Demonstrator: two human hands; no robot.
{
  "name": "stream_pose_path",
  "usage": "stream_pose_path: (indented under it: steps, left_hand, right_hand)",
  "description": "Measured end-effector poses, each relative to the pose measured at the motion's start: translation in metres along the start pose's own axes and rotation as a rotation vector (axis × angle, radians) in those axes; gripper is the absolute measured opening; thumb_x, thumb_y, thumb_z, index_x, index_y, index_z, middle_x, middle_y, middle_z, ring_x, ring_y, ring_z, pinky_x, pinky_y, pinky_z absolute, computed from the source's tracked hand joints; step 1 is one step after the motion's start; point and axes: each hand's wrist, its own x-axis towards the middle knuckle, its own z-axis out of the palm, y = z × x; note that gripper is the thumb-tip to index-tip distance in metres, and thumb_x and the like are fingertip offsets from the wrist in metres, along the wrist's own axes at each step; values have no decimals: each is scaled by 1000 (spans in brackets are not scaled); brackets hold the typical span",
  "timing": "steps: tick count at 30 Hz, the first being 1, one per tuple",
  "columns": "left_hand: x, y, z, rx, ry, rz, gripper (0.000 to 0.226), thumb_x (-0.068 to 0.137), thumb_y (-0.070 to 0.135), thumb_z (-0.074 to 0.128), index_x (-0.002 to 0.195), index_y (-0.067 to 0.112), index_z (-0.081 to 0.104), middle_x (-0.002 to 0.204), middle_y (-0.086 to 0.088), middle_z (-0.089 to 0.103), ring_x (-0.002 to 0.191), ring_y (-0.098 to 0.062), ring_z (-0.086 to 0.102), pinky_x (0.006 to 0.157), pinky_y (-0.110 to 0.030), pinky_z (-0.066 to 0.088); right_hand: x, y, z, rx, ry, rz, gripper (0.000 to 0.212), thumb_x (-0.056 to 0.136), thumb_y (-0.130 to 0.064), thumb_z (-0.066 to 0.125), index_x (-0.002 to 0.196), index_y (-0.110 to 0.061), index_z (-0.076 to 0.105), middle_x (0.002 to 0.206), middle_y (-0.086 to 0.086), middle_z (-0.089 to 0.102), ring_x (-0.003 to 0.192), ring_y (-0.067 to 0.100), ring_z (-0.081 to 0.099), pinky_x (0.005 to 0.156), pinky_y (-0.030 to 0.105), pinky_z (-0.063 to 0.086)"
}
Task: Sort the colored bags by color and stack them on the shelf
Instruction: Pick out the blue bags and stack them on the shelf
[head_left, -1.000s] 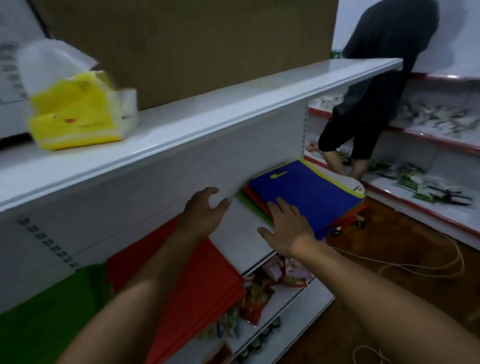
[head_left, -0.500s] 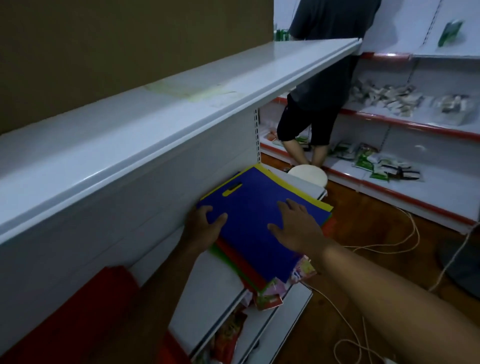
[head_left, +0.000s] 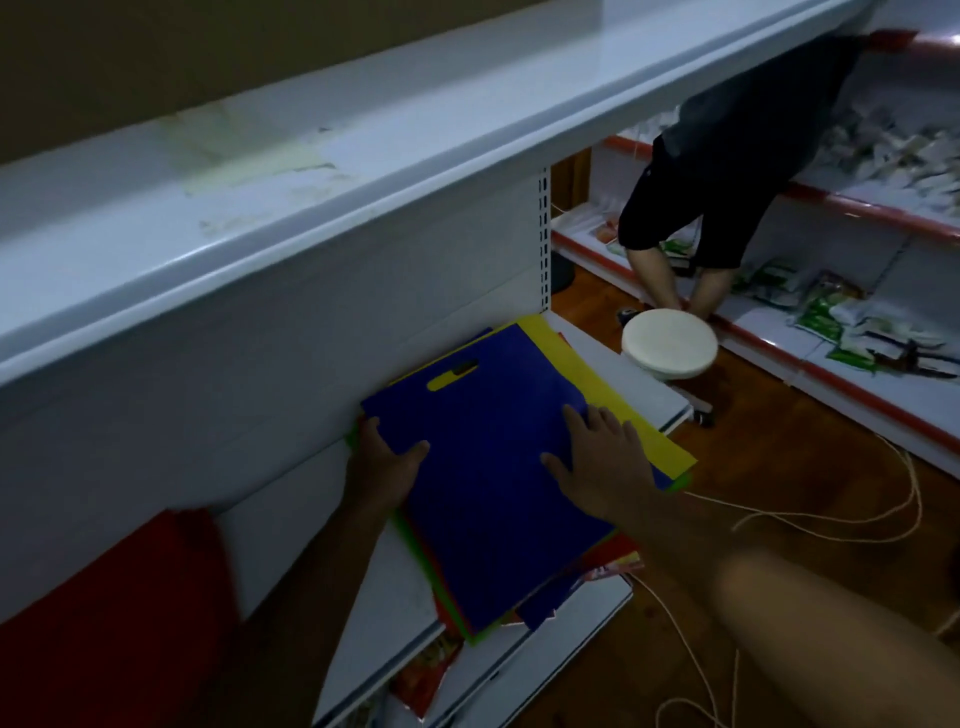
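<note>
From the head camera, my left forearm reaches up from the lower middle to the near left edge of the bag pile on the white shelf (head_left: 400, 587). My left hand (head_left: 382, 462) grips that edge: the thumb lies on top of the blue bag (head_left: 493, 467) and the other fingers are tucked out of sight under the pile, so I cannot tell how many bags they take in.

My right forearm comes in large and blurred from the lower right. My right hand (head_left: 605, 465) lies flat on the blue bag's right part, fingers straight and slightly spread, pressing down and holding nothing.

The blue bag is the top one of the pile, its cut-out handle toward the shelf's back panel. Through that slot and past its right edge shows a yellow bag (head_left: 631, 415). Thin edges of green and red bags peek out along the near left side; how many lie there is hard to make out. The pile overhangs the shelf's front edge.

A red bag (head_left: 104, 623) lies on the same shelf at the lower left, cut off by the frame edge. Packets on the shelf below are mostly hidden. A round white stool (head_left: 670, 345) stands on the wooden floor beyond, beside another person's legs (head_left: 675, 280).
</note>
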Motion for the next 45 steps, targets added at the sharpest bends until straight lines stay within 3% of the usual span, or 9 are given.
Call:
stream_pose_path:
  steps: [4,8,17,21,25,29,34,40,45]
  left_hand:
    - [-2,-1,-5,-212,176,-60,84,77,18,78,145,7,32,144,-13,45,123,-31,52,100,-47,47]
    - [-15,3,-8,-383,98,-16,26,92,14,62,118,15,61,119,-8,64,88,-17,64,76,-28,52]
    - [-61,5,-80,-793,60,49,27,98,12,51,123,17,60,115,-1,68,103,-18,66,83,-32,55]
    - [-90,-22,-138,-747,227,27,19,97,14,54,110,21,66,112,-3,68,103,-21,65,87,-37,54]
    - [-133,-72,-208,-673,343,18,16,98,18,53,104,25,65,106,1,68,96,-17,65,79,-31,54]
    - [-186,-142,-290,-635,489,35,19,98,15,52,112,21,65,103,5,67,95,-15,65,84,-29,53]
    - [-251,-229,-398,-558,619,8,22,99,9,48,119,13,58,109,0,64,93,-13,63,77,-25,52]
    - [-301,-311,-505,-301,744,-28,20,96,8,52,114,5,60,111,-6,65,96,-20,63,73,-24,52]
    - [-333,-361,-556,-271,894,-79,34,88,2,60,121,6,57,111,-10,66,99,-27,65,89,-46,54]
  right_hand:
    - [-4,1,-3,64,121,-80,73,96,-53,45,153,-16,18,144,10,40,135,30,34,114,40,29]
    - [-2,2,-11,194,96,-87,79,91,-46,59,152,-14,18,141,11,43,131,31,38,108,41,36]
    - [-15,-47,-36,647,64,-199,78,91,-38,64,152,-22,18,147,2,42,130,27,46,105,44,44]
    - [-39,-102,-36,688,87,-278,69,97,-13,55,154,-18,15,140,10,51,113,28,59,81,29,49]
    - [-77,-179,-25,689,87,-468,65,93,-2,50,150,-23,29,144,3,46,120,24,54,88,24,46]
    - [-127,-275,-3,641,7,-558,53,93,-4,51,143,-20,43,144,5,43,85,14,58,71,21,47]
    - [-196,-404,35,579,-41,-685,53,93,-3,49,145,-13,42,148,6,39,130,19,44,101,17,31]
    - [-253,-528,73,560,-108,-764,54,92,-3,50,145,-11,41,148,7,36,118,23,52,87,26,47]
    - [-279,-611,114,529,-211,-848,54,94,-6,50,147,-12,39,150,5,34,133,23,40,104,18,30]
